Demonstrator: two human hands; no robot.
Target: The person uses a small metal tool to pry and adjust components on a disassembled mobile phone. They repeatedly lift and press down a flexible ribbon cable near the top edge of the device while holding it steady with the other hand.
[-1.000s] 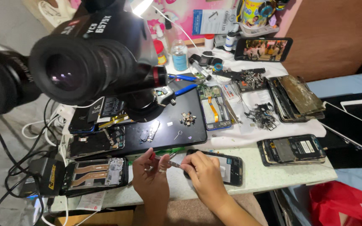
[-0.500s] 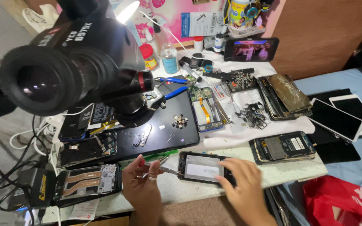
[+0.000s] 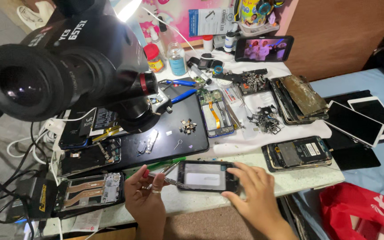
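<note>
A black smartphone (image 3: pixel 205 176) lies face up near the front edge of the white worktable (image 3: pixel 290 182). My right hand (image 3: pixel 253 195) rests with spread fingers on the phone's right end and steadies it. My left hand (image 3: pixel 145 195) pinches metal tweezers (image 3: pixel 170 178) whose tips touch the phone's left edge. A green-handled tool (image 3: pixel 163 163) lies just behind my left hand.
A big black microscope head (image 3: pixel 67 71) looms at the left over a black work mat (image 3: pixel 174 133). Opened phones (image 3: pixel 296 152), several loose parts, blue pliers (image 3: pixel 178 89), bottles and a propped phone playing video (image 3: pixel 263 48) crowd the table. Tablets (image 3: pixel 356 122) lie at right, a red bag (image 3: pixel 356 213) below.
The phone now lies flat and square to me, and my right hand has slid onto its right end. The left hand keeps the tweezers at its left edge. My head moved closer.
</note>
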